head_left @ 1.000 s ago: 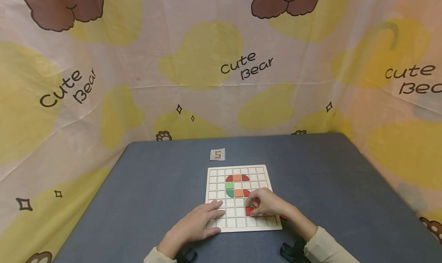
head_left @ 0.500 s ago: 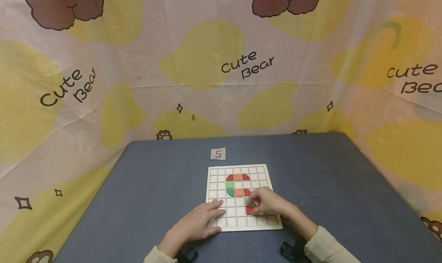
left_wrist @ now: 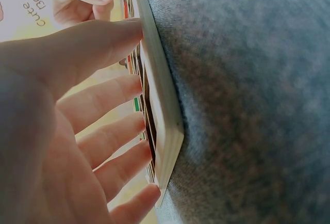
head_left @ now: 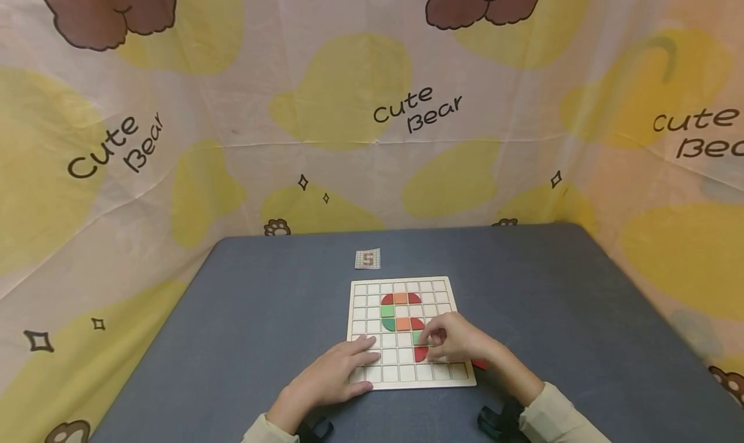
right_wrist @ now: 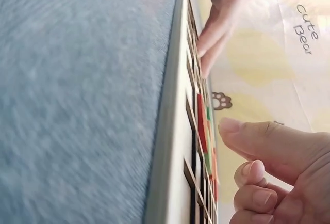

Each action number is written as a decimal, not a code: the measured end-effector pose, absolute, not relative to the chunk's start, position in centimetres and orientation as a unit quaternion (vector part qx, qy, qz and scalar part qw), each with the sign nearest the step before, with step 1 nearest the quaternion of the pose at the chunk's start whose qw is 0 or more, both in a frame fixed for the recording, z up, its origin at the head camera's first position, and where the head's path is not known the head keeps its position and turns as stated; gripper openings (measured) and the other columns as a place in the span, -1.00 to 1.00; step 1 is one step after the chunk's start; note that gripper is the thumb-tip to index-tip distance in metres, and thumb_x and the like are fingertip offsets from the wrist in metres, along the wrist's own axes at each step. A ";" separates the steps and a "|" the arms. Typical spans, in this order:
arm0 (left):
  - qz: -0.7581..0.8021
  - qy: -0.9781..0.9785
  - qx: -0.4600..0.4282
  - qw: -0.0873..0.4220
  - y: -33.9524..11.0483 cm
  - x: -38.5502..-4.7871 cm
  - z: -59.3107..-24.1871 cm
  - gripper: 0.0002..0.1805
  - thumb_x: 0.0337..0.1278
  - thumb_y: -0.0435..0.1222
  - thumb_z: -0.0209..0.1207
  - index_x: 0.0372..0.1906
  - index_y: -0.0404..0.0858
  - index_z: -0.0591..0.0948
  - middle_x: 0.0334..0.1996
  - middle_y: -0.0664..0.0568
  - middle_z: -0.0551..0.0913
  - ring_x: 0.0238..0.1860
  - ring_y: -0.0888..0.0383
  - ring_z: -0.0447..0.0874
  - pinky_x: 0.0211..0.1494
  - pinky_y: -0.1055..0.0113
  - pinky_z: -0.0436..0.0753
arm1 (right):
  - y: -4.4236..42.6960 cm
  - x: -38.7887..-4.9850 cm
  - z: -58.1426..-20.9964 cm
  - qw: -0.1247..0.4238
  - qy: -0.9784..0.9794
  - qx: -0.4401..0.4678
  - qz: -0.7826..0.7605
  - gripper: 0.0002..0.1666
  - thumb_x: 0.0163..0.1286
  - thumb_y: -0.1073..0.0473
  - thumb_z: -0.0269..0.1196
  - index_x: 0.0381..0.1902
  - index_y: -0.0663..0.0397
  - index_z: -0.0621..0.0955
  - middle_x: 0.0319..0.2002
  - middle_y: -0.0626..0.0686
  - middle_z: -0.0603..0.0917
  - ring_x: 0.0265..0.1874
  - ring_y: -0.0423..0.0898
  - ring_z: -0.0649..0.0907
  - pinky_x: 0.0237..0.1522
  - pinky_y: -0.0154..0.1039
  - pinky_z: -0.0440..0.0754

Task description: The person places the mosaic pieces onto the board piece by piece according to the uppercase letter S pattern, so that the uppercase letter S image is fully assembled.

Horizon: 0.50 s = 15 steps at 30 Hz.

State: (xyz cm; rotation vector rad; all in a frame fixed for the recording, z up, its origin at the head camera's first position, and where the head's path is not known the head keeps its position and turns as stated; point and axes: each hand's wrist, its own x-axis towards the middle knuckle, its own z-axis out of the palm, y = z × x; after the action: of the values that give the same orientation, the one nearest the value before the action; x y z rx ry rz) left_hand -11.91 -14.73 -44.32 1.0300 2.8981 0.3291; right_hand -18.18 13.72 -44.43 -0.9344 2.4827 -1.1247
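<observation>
A pale wooden grid board (head_left: pixel 383 374) lies on the table with red, orange and green tiles forming a curving pattern. My left hand (head_left: pixel 334 372) rests with spread fingers on its front left part; the left wrist view shows the thumb (left_wrist: pixel 111 41) at the edge. Over the board's right side is my right hand (head_left: pixel 456 338), beside a red tile with a rounded side (head_left: pixel 420 354) and a light green square tile (head_left: pixel 416 338). In the right wrist view, its thumb (right_wrist: pixel 258 136) stands apart from loosely bent fingers, with nothing seen between them.
A small card (head_left: pixel 368 259) with a coloured grid pattern lies behind the board. Part of a red piece (head_left: pixel 480 364) shows by the board's right edge, under the right wrist. Printed cloth (head_left: pixel 349 94) hangs behind and beside the blue-grey table (head_left: pixel 261 301).
My right hand has shifted slightly right, off the red tile, and more of that tile and the green one shows. The left hand stays in place.
</observation>
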 end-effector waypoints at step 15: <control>0.105 0.936 0.335 0.021 -14.7 -11.9 -44.3 -0.49 0.13 -0.03 0.24 0.20 -0.09 0.57 0.33 -0.02 0.50 0.35 -0.03 0.46 0.34 0.11 0.50 | 16.6 -18.4 -43.5 0.112 0.854 -0.299 -0.410 -0.81 0.09 0.26 0.41 -0.31 0.23 0.71 -0.61 -0.12 0.43 -0.60 -0.39 0.34 -0.54 -0.49 0.30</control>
State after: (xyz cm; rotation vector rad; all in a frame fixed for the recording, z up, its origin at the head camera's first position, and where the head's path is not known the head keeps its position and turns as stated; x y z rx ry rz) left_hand -11.88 -14.70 -44.30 1.0387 2.9017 0.3263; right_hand -18.41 16.63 -43.53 -0.8776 2.5071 -1.2046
